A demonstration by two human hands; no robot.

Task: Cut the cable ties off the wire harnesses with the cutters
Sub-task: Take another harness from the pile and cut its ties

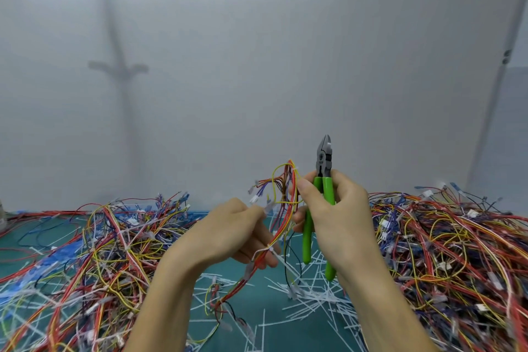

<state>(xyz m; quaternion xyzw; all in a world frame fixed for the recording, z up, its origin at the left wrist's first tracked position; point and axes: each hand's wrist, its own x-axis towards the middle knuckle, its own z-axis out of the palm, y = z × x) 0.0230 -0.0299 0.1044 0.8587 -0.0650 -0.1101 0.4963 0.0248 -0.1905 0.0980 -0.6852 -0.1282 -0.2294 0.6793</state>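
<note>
I have the left hand (237, 234) pinching the wire harness (291, 174) at a white cable tie (270, 249), the bundle rising beside the right hand (337, 217), whose fingers wrap the upright cutters (324, 157), tips well above that tie.

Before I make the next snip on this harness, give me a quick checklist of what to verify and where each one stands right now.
1. Grip: the right hand holds the cutters by the green handles: ok.
2. Support: the left hand holds the harness: ok.
3. Target: a white cable tie shows on the harness by the left hand: ok.
4. Cutter head at that tie: not ok; it points up, away from it.
5. Jaws open enough: cannot tell.
6. Both hands clear of the cutting edges: ok.
</note>
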